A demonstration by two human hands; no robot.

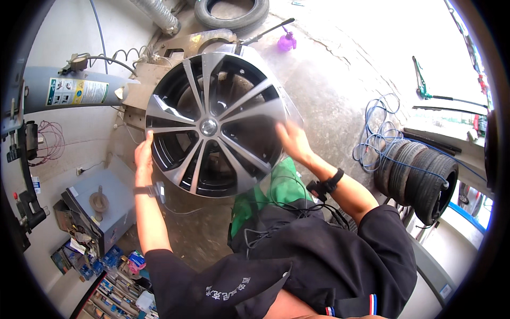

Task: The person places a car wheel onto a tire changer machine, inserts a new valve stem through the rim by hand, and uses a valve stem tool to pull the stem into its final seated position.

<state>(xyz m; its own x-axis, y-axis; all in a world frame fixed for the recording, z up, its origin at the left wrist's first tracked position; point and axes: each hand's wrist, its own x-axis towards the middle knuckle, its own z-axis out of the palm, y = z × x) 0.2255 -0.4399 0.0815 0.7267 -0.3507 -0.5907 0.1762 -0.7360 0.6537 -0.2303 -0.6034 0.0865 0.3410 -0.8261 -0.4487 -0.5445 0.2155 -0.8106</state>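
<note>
A black and silver alloy wheel rim (209,126), bare of any tyre, is in front of me with its spoked face turned up toward me. My left hand (143,155) grips its left edge, thumb on the face and the other fingers hidden at the side or behind. On the opposite edge, my right hand (293,142) holds the rim, slightly smeared by motion. Beyond and partly under the rim is a grey machine (139,94) with a metal lever (268,32) at its far side. Whether the rim rests on the machine I cannot tell.
A tyre (234,20) lies at the far side, near a purple spray bottle (287,41). Several tyres (409,173) are racked at right beside a coiled blue hose (374,133). At left stand a grey cylinder (37,90) and a grey cabinet (114,199); tools fill a tray (119,297).
</note>
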